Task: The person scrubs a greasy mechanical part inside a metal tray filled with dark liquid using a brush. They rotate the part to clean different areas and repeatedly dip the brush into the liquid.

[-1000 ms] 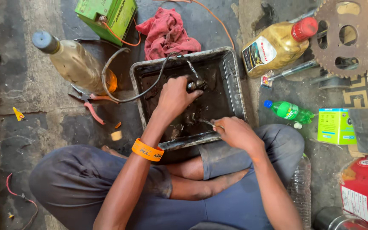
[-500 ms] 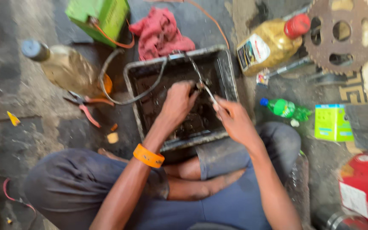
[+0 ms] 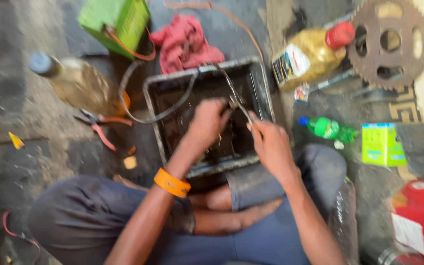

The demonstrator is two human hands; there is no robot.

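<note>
A black, greasy metal tray [image 3: 157, 128] sits on the floor in front of my crossed legs. My left hand [image 3: 206, 123], with an orange band on the wrist, reaches into the tray, fingers closed on a small dark part [image 3: 232, 104] that is blurred. My right hand [image 3: 271, 145] is over the tray's right side, pinching a thin metal tool [image 3: 232, 93] that slants up toward the far rim. The two hands are close together, nearly touching at the tool. The tray's bottom is mostly hidden by my hands.
A black cable [image 3: 138, 115] loops over the tray's left rim. Red-handled pliers [image 3: 100, 125] and a clear bottle [image 3: 77, 84] lie left. Behind are a green box [image 3: 116, 19] and red rag [image 3: 185, 43]. Right: an oil bottle [image 3: 310, 55], sprocket [image 3: 389, 43], green bottle [image 3: 328, 128], green carton [image 3: 382, 145].
My right hand moved from the tray's near edge up toward its middle, bringing the thin tool next to my left hand. The left hand drew back slightly. The view became blurred.
</note>
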